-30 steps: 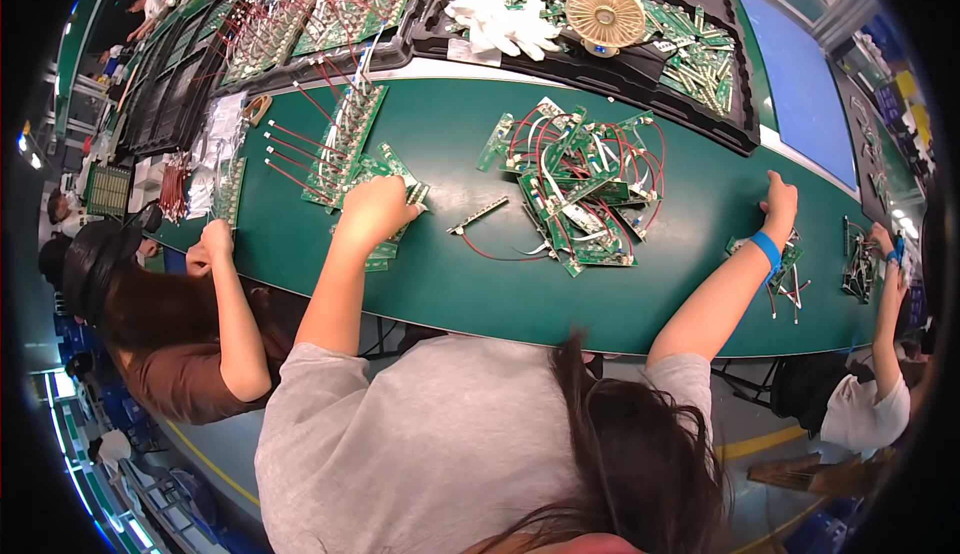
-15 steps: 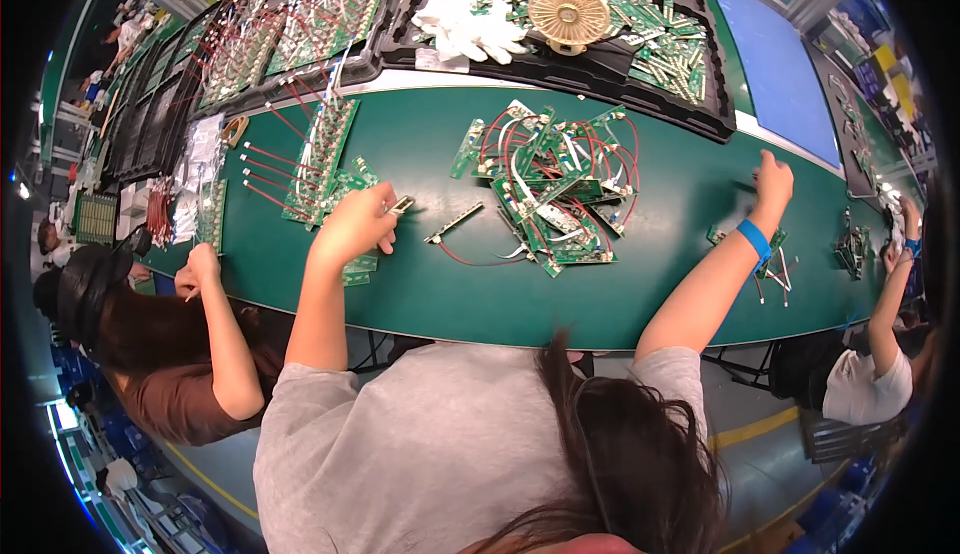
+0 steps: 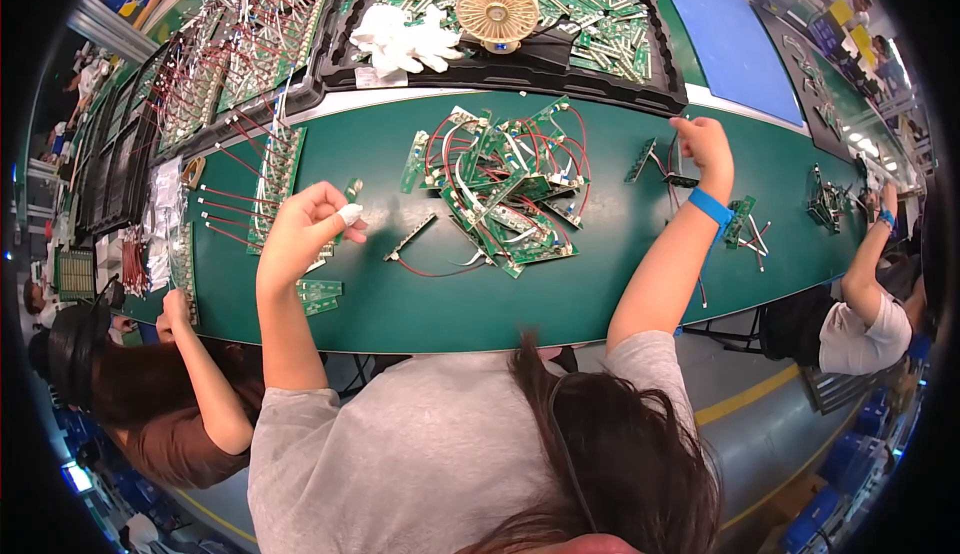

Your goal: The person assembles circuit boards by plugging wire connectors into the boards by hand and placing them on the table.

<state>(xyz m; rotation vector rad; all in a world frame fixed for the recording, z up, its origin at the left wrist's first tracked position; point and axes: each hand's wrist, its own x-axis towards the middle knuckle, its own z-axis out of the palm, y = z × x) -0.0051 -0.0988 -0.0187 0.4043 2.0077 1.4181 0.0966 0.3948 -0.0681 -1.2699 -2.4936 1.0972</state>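
My left hand (image 3: 308, 232) is closed in a pinch over the left part of the green table, a white cover on one fingertip. A small green circuit board (image 3: 353, 190) shows at its fingers; the grip is partly hidden. More small boards (image 3: 320, 294) lie below this hand. On the right, my right hand (image 3: 706, 149) has its fingers bent together beside a wired circuit board (image 3: 641, 160), and whatever it pinches is hidden. Between my hands sits a tangled pile of green boards with red and white wires (image 3: 510, 189). One narrow board (image 3: 411, 236) lies at its left side.
A black tray (image 3: 665, 84) at the back holds loose boards, white gloves (image 3: 405, 39) and a gold round fan (image 3: 497, 10). Wired boards fill trays (image 3: 265, 49) at far left. Wired boards (image 3: 742, 222) lie near my right forearm. Co-workers sit at both sides.
The whole view has shifted. My left hand has turned, showing its white fingertip cover. My right hand has moved farther forward, and a wired board now shows to its left.
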